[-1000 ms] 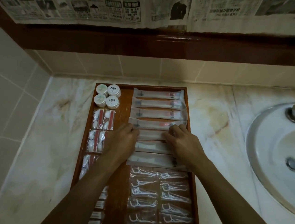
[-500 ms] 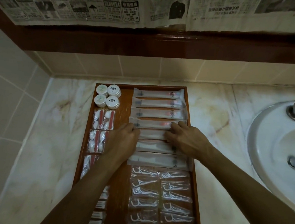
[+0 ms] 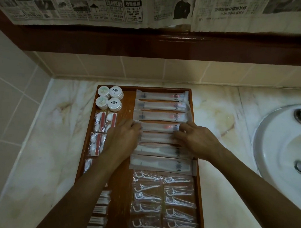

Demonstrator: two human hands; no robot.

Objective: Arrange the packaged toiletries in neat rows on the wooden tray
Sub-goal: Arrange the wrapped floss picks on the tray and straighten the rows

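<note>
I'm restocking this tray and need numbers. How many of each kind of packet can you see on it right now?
Round tubs: 4
Long sachets: 7
Floss pick packets: 12 in view, in two columns
Cotton packets: at least 5, some hidden under the left hand
Swab packets: about 5, partly hidden by the arm
Total: about 33 visible

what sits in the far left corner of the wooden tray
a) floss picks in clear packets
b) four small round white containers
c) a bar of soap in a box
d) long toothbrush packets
b: four small round white containers sit two by two in the far left corner of the wooden tray, while the long packets fill the far right side and the floss picks lie near the camera.
</note>
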